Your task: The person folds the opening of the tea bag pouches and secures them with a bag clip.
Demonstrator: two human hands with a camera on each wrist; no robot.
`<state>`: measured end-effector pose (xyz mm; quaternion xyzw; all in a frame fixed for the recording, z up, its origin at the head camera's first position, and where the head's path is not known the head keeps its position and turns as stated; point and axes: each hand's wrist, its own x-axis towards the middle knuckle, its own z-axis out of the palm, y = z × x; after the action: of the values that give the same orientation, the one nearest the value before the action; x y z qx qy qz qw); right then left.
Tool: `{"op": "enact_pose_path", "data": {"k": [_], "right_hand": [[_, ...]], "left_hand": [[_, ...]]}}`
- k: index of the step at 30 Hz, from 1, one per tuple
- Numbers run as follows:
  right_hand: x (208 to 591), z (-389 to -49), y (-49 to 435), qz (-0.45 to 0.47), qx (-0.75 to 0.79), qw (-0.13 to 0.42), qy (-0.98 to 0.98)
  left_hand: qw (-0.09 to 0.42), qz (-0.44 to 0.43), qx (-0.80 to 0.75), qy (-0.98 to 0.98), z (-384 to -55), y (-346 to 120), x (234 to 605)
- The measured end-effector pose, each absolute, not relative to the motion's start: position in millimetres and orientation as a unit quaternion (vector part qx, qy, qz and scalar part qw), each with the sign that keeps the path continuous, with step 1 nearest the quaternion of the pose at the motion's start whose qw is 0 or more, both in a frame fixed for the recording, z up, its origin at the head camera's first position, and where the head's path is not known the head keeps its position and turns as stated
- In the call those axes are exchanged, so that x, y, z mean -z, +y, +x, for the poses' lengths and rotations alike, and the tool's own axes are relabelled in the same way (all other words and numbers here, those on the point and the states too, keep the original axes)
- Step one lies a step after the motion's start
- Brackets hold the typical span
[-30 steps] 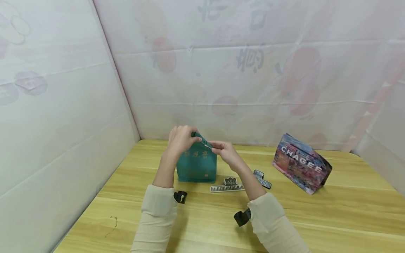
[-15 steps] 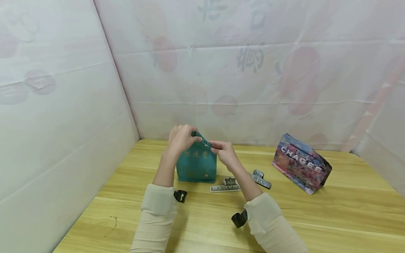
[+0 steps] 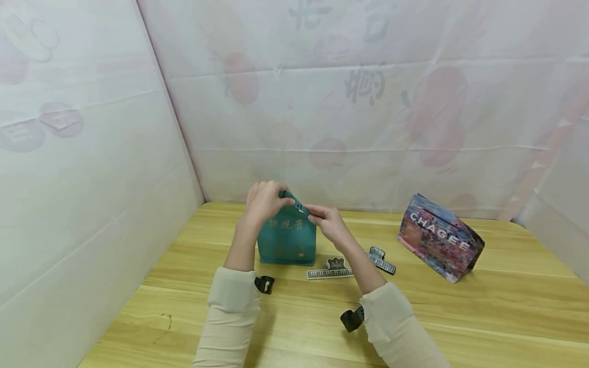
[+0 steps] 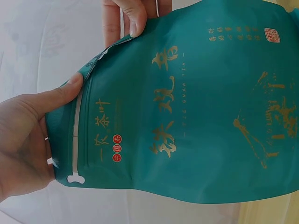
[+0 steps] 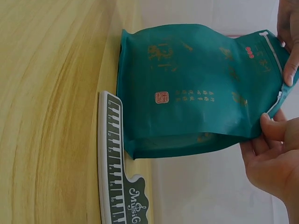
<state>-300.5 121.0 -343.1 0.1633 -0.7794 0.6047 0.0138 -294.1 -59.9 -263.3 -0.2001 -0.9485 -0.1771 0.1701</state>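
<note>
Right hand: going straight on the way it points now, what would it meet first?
The right hand pinches the top edge of the green Tie Guan Yin pouch, so it would meet that first; beyond, along the edge, probably the left hand, though depth is unclear.

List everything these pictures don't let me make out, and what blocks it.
1. Head: left end of the dark-edged clip, behind the right forearm.
2. Left wrist: base of the green pouch, cut off by the right edge.
3. Right wrist: one end of the white-edged clip, below the bottom edge.
4. All views: pouch contents, hidden by its walls.
</note>
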Motion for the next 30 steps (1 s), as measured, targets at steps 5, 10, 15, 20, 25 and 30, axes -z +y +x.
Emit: {"op": "enact_pose_path", "data": {"k": [5,10,15,20,25,30], "right_hand": [[342.0,-299.8,124.5,0.163,-0.606,-0.016,-0.778],[341.9,-299.7,124.7,0.152,-0.603,-0.013,-0.783],[342.5,-299.7,121.8,0.132,-0.609,0.005,-0.782],[342.1,-299.7,119.6,0.125,-0.612,0.018,-0.781],[341.5,-297.8,119.4,0.123,-0.613,0.019,-0.781],[341.5,-296.4,120.2,0.130,-0.610,0.013,-0.782]], "left_hand": [[0.167,-0.197,0.184,-0.948,-293.0,-60.5,263.0],[0.165,-0.201,0.187,-0.947,-292.7,-60.5,262.6],[0.161,-0.198,0.188,-0.949,-293.9,-59.7,262.8],[0.154,-0.190,0.178,-0.953,-294.7,-58.8,262.9],[0.153,-0.189,0.175,-0.954,-294.7,-58.0,263.5],[0.156,-0.191,0.175,-0.953,-294.1,-58.6,263.8]]}}
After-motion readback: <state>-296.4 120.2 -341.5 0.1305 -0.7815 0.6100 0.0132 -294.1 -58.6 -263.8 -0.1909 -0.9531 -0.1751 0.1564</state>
